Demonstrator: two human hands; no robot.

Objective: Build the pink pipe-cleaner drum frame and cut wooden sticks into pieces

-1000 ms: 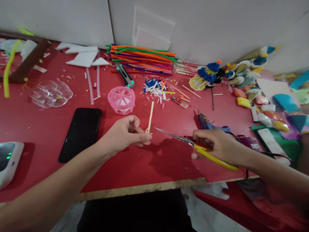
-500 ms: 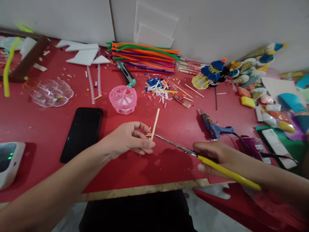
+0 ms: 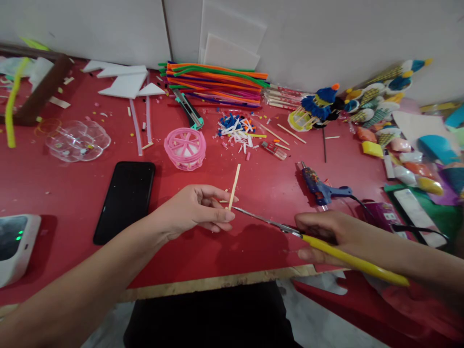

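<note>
My left hand (image 3: 203, 209) is pinching a thin pale wooden stick (image 3: 235, 186), which points upward between thumb and fingers. A few shorter stick ends show among the same fingers. Yellow-handled scissors (image 3: 348, 256), seen edge-on, are in my right hand (image 3: 326, 237). Their blades reach left, and the tip is close to the lower part of the stick; whether it touches, I cannot tell. Beyond my left hand sits a small round pink basket-like piece (image 3: 185, 149) with spokes on top.
A black phone (image 3: 125, 202) lies left of my left hand, with a white device (image 3: 16, 246) farther left. A blue glue gun (image 3: 321, 186) and its cable are beyond my right hand. Bundled pipe cleaners (image 3: 217, 84), cut scraps (image 3: 237, 129) and a utility knife (image 3: 188, 108) lie toward the wall.
My right hand and the scissors have shifted slightly right, and the scissor tip sits a little lower. My left hand still holds the stick, almost unmoved.
</note>
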